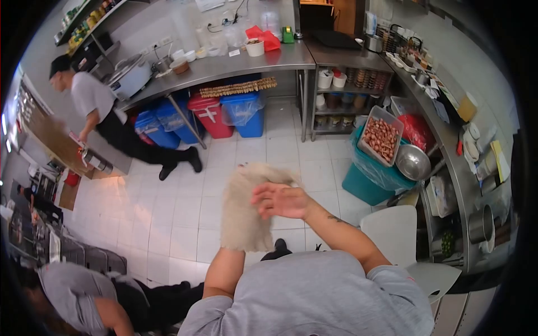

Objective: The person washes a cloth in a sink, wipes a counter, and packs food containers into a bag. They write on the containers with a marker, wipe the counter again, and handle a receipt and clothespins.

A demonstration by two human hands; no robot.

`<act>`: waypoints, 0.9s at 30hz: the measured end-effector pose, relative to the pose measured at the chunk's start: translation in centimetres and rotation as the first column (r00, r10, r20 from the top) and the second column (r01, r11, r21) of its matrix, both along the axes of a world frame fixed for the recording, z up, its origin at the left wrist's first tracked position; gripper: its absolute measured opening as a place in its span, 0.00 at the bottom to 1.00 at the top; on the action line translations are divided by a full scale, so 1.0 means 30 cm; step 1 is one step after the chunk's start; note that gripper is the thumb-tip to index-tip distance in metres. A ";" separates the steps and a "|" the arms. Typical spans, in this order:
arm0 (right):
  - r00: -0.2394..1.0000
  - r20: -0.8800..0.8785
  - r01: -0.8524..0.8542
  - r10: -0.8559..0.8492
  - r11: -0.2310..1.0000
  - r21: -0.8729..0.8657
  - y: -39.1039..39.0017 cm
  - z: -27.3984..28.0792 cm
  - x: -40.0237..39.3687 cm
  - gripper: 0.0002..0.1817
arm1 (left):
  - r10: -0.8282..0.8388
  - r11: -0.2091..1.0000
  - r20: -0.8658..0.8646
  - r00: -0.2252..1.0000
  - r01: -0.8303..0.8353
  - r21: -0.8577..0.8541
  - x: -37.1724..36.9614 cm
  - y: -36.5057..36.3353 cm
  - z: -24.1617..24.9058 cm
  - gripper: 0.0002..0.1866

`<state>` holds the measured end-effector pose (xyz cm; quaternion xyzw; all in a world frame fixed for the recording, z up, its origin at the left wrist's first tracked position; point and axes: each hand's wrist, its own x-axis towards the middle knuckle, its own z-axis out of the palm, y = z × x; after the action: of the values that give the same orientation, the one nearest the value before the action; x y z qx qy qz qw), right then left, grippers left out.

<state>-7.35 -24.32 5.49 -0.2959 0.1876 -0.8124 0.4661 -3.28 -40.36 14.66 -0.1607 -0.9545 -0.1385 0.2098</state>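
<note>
A beige cloth hangs over my left hand and wrist, in front of my body. My left forearm comes out below it, and the fingers on that side are hidden by the fabric. Across the cloth's right side reaches my right hand, its fingers loosely bent and apart, with nothing visible in them. It overlaps the cloth in this view.
To the right, a tub of shallots rests on a teal bin beside a metal bowl. A white chair stands close by. One person walks at left; another bends at lower left. Steel counters line the wall.
</note>
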 end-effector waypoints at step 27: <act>0.906 0.122 0.227 -0.406 0.707 0.670 -0.220 0.043 -1.771 0.31 | 0.113 0.347 0.056 0.992 -0.092 0.933 -1.816 0.037 -0.438 0.11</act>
<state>-60.49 -30.93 6.76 0.0274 0.4391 -0.7983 0.4113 -57.76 -39.24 1.52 0.0455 -0.7128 -0.6411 0.2809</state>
